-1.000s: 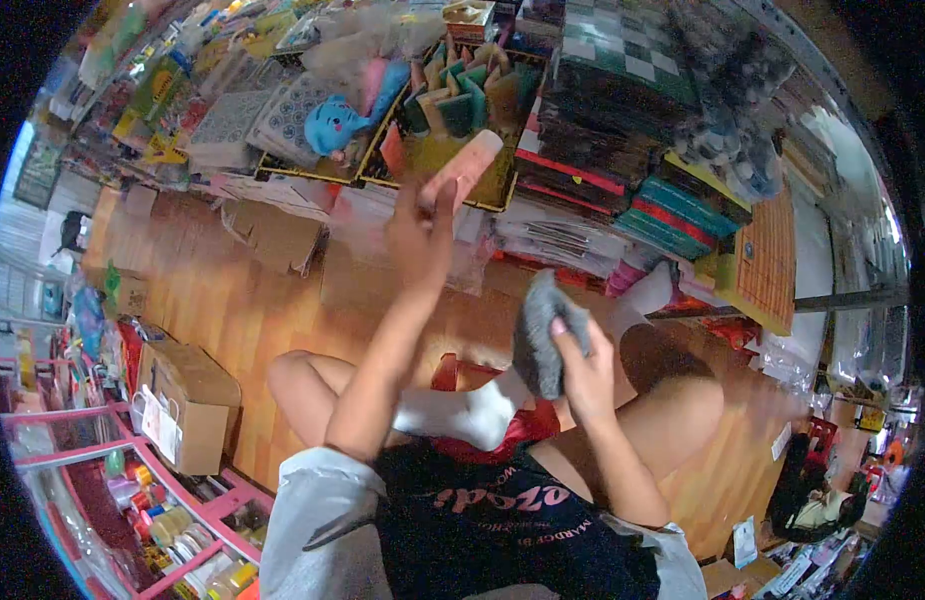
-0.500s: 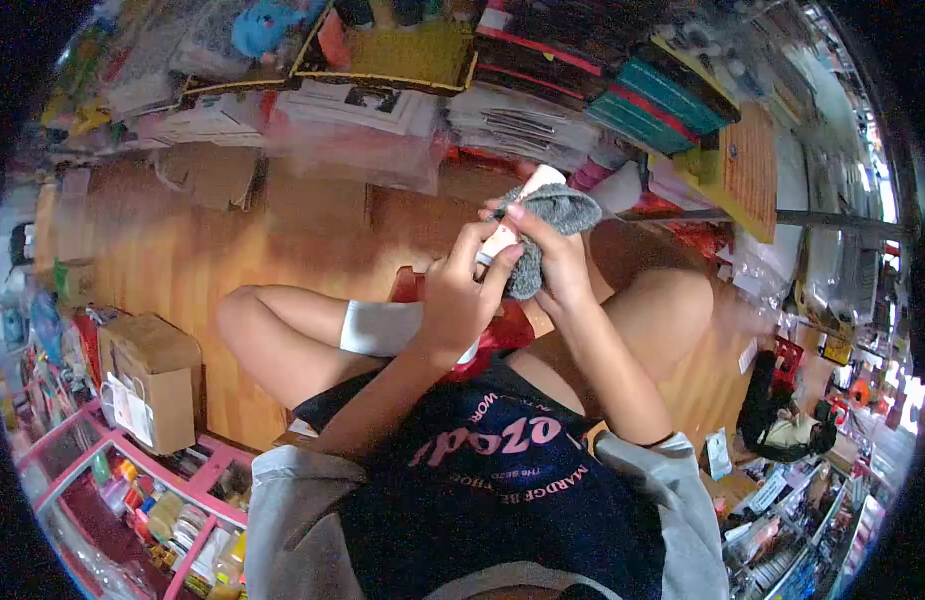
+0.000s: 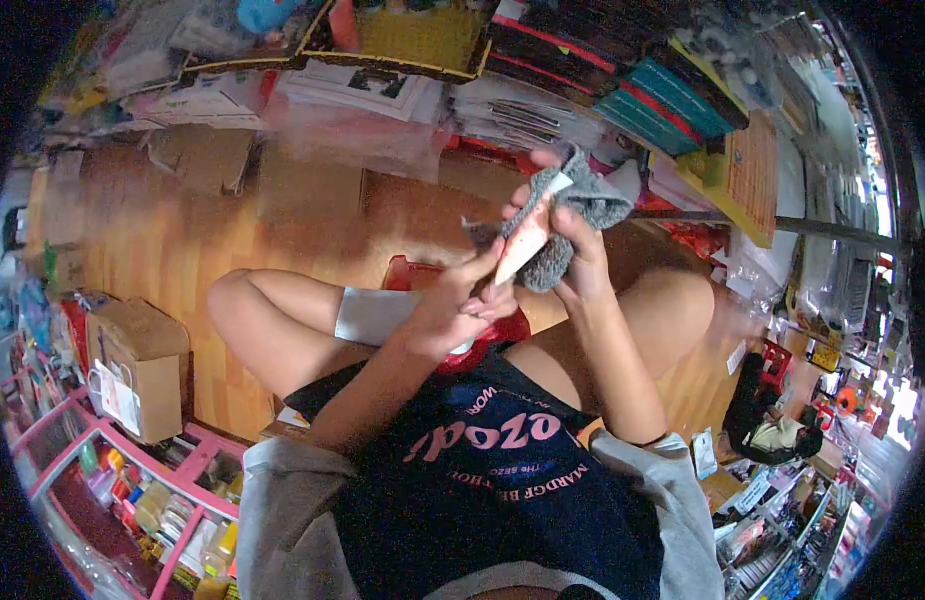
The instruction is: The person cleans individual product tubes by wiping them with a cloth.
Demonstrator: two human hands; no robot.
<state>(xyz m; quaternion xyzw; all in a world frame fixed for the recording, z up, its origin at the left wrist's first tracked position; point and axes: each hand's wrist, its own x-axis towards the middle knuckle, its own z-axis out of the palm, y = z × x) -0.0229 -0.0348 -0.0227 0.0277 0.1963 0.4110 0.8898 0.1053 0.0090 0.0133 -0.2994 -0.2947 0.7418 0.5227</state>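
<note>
A pale, slim object like a tube or bottle (image 3: 527, 238), with faint reddish markings, slants between my hands above my crossed legs. The fingers of my left hand (image 3: 460, 308) are closed on its lower end. My right hand (image 3: 585, 262) is wrapped around a rumpled grey knitted cloth (image 3: 607, 205) that lies behind and beside the pale object. The cloth hides part of the right fingers. Under my hands, between my legs, is a red plastic item (image 3: 414, 272), mostly covered by my left forearm.
A wooden floor (image 3: 292, 235) surrounds me. Shelves with stacked papers and teal boxes (image 3: 652, 110) stand in front. A cardboard box (image 3: 142, 370) and a pink-framed case (image 3: 197, 470) of small goods are on the left. At the right a person (image 3: 777, 430) is near more shelves.
The pale object now shows along more of its length, tilted between my hands. My left hand has shifted down to its lower end; my right hand and the cloth have moved slightly right.
</note>
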